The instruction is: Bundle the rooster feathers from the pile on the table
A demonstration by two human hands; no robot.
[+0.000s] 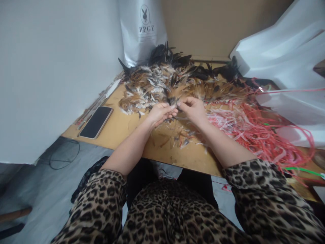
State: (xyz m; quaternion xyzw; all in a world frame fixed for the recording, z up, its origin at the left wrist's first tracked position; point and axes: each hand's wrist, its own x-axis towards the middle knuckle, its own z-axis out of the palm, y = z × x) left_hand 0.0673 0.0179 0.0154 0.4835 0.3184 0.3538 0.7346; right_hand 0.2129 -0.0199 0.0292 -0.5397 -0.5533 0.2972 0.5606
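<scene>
My left hand (162, 113) and my right hand (193, 110) meet over the front edge of a pile of feathers (144, 84), fingertips almost touching. A small greyish feather (173, 101) stands up between them. Thumb and fingers of my left hand are closed on its lower end. My right hand pinches at the same spot, where its fingertips hide what they grip. Brown, white and black feathers are heaped just beyond both hands. Loose feather scraps (184, 137) lie on the wooden table (175, 156) below my wrists.
A tangle of pink and red strips (254, 128) covers the table's right side. A phone (96, 122) lies at left beside a white wall (50, 67). A silver-grey bag (144, 37) stands behind the feathers; white plastic sheeting (284, 47) is at right. A green strip (302, 171) crosses the right corner.
</scene>
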